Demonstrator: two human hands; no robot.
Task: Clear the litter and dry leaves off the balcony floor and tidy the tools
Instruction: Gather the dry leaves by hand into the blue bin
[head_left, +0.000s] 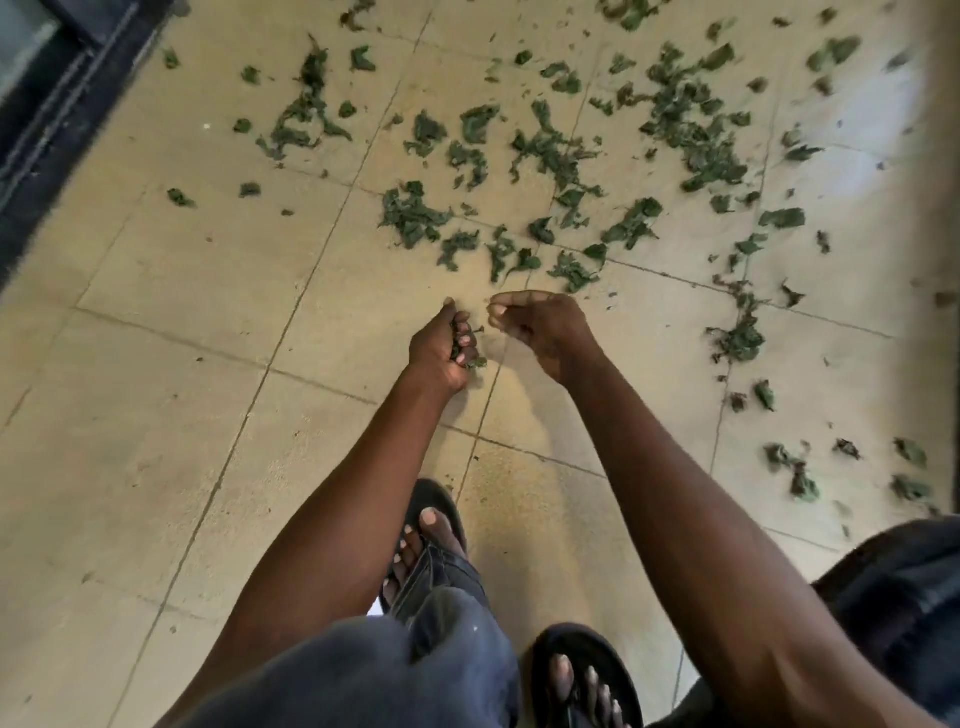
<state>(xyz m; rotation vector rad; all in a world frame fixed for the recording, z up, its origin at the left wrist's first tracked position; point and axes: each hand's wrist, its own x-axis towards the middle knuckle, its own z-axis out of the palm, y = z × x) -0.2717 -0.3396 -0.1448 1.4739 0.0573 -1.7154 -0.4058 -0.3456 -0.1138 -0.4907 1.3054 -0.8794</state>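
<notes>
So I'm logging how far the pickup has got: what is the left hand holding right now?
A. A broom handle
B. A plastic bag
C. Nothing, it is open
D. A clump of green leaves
D: the left hand has its fingers curled round a clump of green leaves, with bits poking out between them; no broom or bag shows in the head view.

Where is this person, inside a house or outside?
Probably just outside, on a balcony or porch. The floor is big pale tiles, dry green leaves lie scattered over it, and a dark door frame runs along one edge. The left hand holds some picked-up leaves.
</notes>
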